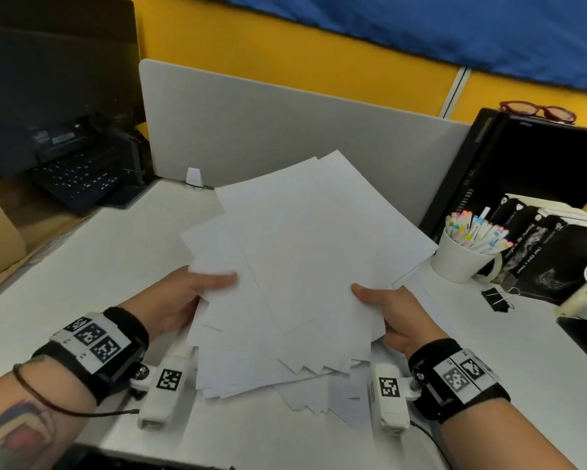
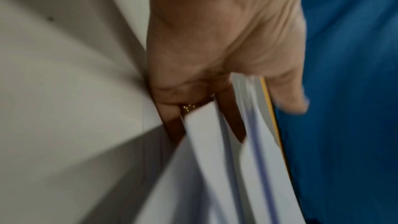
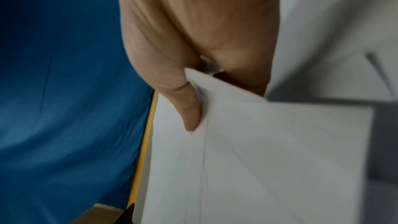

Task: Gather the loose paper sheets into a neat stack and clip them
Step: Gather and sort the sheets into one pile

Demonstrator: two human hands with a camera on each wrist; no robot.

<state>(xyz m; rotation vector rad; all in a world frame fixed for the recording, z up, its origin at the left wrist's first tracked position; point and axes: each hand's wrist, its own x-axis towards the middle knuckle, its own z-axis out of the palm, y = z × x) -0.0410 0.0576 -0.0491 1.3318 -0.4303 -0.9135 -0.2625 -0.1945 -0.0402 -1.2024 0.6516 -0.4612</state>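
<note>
A fanned, uneven bundle of white paper sheets (image 1: 295,252) is held up, tilted, above the white desk (image 1: 92,266). My left hand (image 1: 197,293) grips its left edge, thumb on top and fingers underneath. My right hand (image 1: 380,310) grips the right edge the same way. In the left wrist view the sheets (image 2: 215,168) splay between thumb and fingers. In the right wrist view my thumb (image 3: 189,108) presses on the top sheet (image 3: 258,159). A black binder clip (image 1: 497,299) lies on the desk to the right of the bundle, untouched.
A white mug of markers (image 1: 465,256) stands right of the paper, with black boxes (image 1: 549,252) behind it. A grey partition (image 1: 285,130) closes the back of the desk. A dark printer (image 1: 65,130) sits at the far left.
</note>
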